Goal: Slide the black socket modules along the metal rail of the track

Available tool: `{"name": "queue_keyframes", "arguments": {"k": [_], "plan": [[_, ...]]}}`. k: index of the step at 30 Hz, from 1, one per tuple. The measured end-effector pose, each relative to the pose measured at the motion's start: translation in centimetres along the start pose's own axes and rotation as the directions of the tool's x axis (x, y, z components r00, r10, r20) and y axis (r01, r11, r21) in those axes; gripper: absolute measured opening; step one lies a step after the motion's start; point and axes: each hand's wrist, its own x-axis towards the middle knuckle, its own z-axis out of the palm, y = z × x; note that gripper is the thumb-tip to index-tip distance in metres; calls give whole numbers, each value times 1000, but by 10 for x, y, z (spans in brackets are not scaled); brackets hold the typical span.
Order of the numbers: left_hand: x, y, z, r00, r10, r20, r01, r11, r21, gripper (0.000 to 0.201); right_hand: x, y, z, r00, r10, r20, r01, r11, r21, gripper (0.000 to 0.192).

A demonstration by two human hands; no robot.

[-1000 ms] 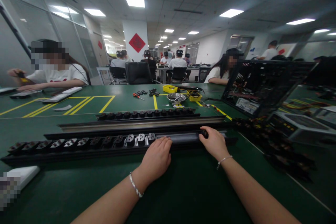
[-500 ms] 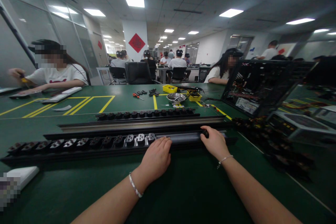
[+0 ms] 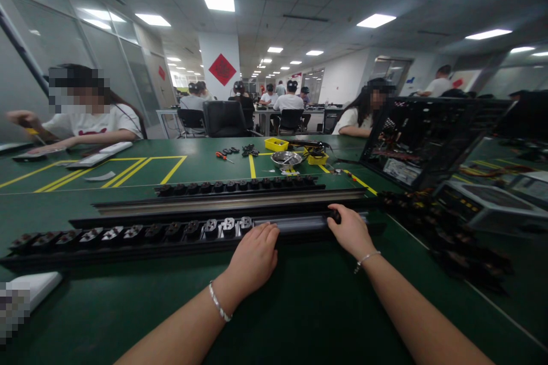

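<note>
A long black rail (image 3: 295, 227) lies across the green table in front of me, with a row of black and silver socket modules (image 3: 192, 229) in its channel from the left end to the middle. My left hand (image 3: 256, 255) lies at the last module, its fingers together and curled over the rail's near edge. What is under those fingers is hidden. Farther right, my right hand (image 3: 351, 232) pinches a small black socket module (image 3: 334, 216) between thumb and fingers at the channel. Its lower part is hidden by the hand.
Behind are another black rail (image 3: 222, 203) and a shorter module row (image 3: 240, 186). A metal bowl (image 3: 286, 158), yellow bins (image 3: 276, 144) and a screwdriver (image 3: 224, 157) sit farther back. Right are loose black modules (image 3: 466, 251), a power supply (image 3: 475, 205) and an open computer case (image 3: 428, 142).
Both my hands keep their places on the rail and the module. At the left, a co-worker's hand with a yellow-handled tool has shifted slightly left.
</note>
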Motion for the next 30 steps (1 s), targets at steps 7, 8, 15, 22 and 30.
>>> {"name": "queue_keyframes", "arguments": {"k": [7, 8, 15, 22, 30], "plan": [[-1, 1, -1, 1000, 0, 1, 0, 1000, -3, 42, 1, 4, -2, 1000, 10, -3, -10, 1000, 19, 35], [-1, 2, -2, 1000, -1, 2, 1, 1000, -3, 42, 1, 5, -2, 1000, 13, 2, -13, 1000, 19, 35], [0, 2, -3, 1000, -6, 17, 6, 1000, -5, 42, 2, 7, -2, 1000, 3, 16, -3, 1000, 12, 35], [0, 2, -2, 1000, -10, 13, 10, 1000, -12, 43, 2, 7, -2, 1000, -16, -4, 16, 1000, -2, 33], [0, 2, -2, 1000, -13, 12, 13, 1000, -9, 44, 2, 7, -3, 1000, -2, -2, 2, 1000, 9, 35]]}}
